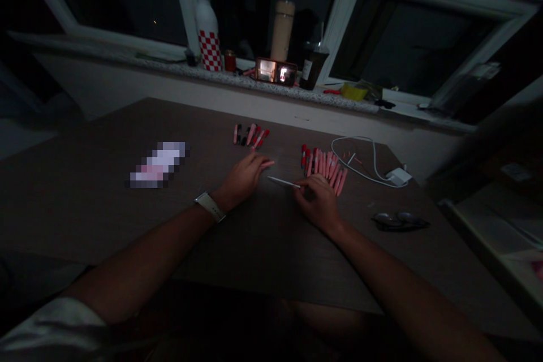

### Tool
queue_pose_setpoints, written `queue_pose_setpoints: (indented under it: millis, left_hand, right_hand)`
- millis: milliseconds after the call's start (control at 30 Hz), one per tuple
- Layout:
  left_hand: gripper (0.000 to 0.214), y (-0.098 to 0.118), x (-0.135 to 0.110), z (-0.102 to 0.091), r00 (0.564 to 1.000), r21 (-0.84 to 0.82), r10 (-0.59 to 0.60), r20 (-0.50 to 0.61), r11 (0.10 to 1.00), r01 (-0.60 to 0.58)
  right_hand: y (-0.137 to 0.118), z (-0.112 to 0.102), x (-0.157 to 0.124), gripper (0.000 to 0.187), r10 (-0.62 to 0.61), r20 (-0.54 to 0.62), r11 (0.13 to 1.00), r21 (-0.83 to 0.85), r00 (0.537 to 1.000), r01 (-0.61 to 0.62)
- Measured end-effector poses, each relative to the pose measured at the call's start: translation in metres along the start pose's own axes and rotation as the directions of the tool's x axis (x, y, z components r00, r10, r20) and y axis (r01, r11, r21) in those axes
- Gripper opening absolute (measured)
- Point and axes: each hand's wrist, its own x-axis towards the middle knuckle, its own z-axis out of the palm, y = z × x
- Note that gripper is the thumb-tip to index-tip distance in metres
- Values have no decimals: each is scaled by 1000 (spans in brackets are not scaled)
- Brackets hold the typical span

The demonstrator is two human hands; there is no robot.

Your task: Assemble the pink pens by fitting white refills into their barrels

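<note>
- The left hand (242, 180) is recorded as partly closed, with the fingers curled. A pink stick (267, 164) projects from the fingertips toward the right. A firm pinch cannot be confirmed in this light.
- The right hand (317, 202) is recorded as closed on a pale rod (283, 182), which is gripped near one end.
- The rod's long axis is laid almost level across the view, with the free tip directed left, toward the left hand. That tip is held just short of the pink stick, and no contact is seen between them.
- The rod is seen to be thin, straight and faintly glossy. The pink stick is shorter and thicker, and its far end is rounded. Both are held above the counter (87, 212), near its middle.
- A pile of pink sticks (324, 167) is fanned out just beyond the right hand, which is the nearer hand. Red ends are visible on several.
- A smaller group of sticks (250, 136) is laid farther off, beyond the left hand, with dark pieces among the pink.
- A watch (210, 206) is worn on the left wrist.
- A white cable (362, 161) and charger (399, 176) are placed to the right of the pile, with glasses (401, 220) nearer the right edge.
- A pack (159, 164) is seen on the left, blurred beyond reading.
- A bottle (207, 31), a flask (282, 31) and a phone (275, 70) are stood on the sill (186, 70).
</note>
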Motion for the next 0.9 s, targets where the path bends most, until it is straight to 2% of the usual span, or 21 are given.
queue_pose_setpoints:
  millis: [367, 667, 900]
  left_hand:
    - [26, 3, 0, 3, 1000, -19, 11, -25, 1000, -12]
    - [22, 6, 0, 3, 1000, -17, -28, 10, 999, 28]
    - [24, 2, -2, 4, 998, 37, 37, 51, 999, -39]
  right_hand:
    - [-2, -1, 1, 8, -38, -47, 999, -10, 998, 38]
    - [1, 1, -1, 8, -50, -66, 999, 6, 997, 51]
    - [1, 1, 0, 7, -31, -66, 999, -16, 997, 30]
